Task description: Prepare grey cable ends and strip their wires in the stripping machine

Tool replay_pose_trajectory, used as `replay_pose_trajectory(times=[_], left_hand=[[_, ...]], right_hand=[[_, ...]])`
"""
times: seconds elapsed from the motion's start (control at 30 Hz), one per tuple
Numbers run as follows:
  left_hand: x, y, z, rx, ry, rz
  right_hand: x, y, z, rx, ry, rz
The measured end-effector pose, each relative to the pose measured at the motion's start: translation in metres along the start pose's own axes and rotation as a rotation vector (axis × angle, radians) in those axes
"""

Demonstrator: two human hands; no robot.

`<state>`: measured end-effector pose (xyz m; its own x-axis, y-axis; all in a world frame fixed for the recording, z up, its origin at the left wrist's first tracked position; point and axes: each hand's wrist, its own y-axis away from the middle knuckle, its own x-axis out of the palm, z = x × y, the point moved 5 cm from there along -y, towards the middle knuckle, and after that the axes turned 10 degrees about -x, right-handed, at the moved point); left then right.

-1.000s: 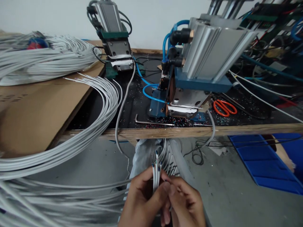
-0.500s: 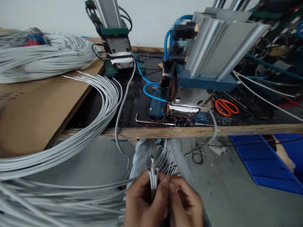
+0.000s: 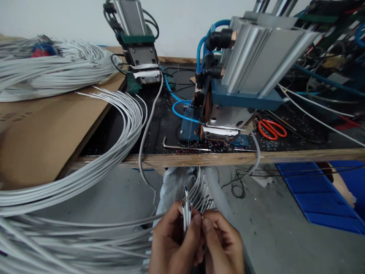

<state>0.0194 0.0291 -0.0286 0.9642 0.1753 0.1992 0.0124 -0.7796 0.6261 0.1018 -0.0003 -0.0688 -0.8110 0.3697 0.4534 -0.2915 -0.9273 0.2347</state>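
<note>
Low in the middle, in front of the bench edge, my left hand (image 3: pixel 176 243) is closed round a small bunch of white cables (image 3: pixel 186 215). Their ends point upward and show dark blue tips. Pressed close beside it, my right hand (image 3: pixel 221 239) pinches with thumb and forefinger at a tiny end by the left thumb; what it holds is too small and hidden to name. More white cables (image 3: pixel 196 190) lie beyond the hands, over grey fabric below the bench.
Two pneumatic presses (image 3: pixel 251 64) stand on the black bench. A hex key (image 3: pixel 185 147) and orange-handled scissors (image 3: pixel 272 129) lie near its front. Bundled white cables (image 3: pixel 114 152) curve across cardboard (image 3: pixel 37 140) at left. At right are a blue panel (image 3: pixel 316 198) and another person's arm (image 3: pixel 340 186).
The bunch of cable ends has shifted slightly right. My thumbs have moved a little apart, and a small end shows between the fingertips.
</note>
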Motion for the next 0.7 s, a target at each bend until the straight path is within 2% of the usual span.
replay_pose_trajectory(times=[0.33, 0.7], left_hand=[[-0.0021, 0.0034, 0.0005, 0.061, -0.045, -0.043], [0.0006, 0.0000, -0.0035, 0.058, -0.160, 0.054]], right_hand=[[-0.0018, 0.0009, -0.0037, 0.004, 0.000, 0.009], [-0.0032, 0.0000, -0.0022, 0.031, -0.006, -0.037]])
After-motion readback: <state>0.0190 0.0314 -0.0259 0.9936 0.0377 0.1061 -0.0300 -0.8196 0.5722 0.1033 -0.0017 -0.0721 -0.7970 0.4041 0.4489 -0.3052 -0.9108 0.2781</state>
